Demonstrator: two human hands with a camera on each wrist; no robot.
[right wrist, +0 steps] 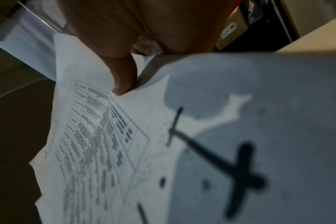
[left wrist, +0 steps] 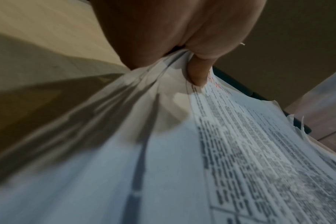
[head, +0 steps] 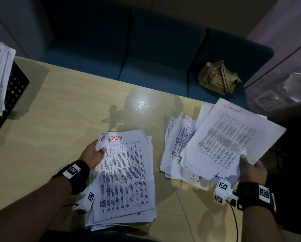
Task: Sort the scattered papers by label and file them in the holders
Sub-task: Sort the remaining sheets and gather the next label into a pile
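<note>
Right of the stack (head: 127,179) pinched by the left hand (head: 94,154), the right hand (head: 252,170) pinches an ADMIN sheet (head: 233,135) by its near edge, long axis running away over the desk (head: 67,110).

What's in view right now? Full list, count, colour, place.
ADMIN stack: one, white, near table centre, gripped at its top left corner.
ADMIN sheet: one, white, lifted at the right.
loose papers: several, white, table right, under the lifted sheet.
holder: one, black perforated, table far left, white papers in it.
table: one, pale wood.
sofa: one, dark blue, behind table.
bag: one, tan, on sofa.
hands: left hand grips the stack; right hand pinches the sheet.
</note>
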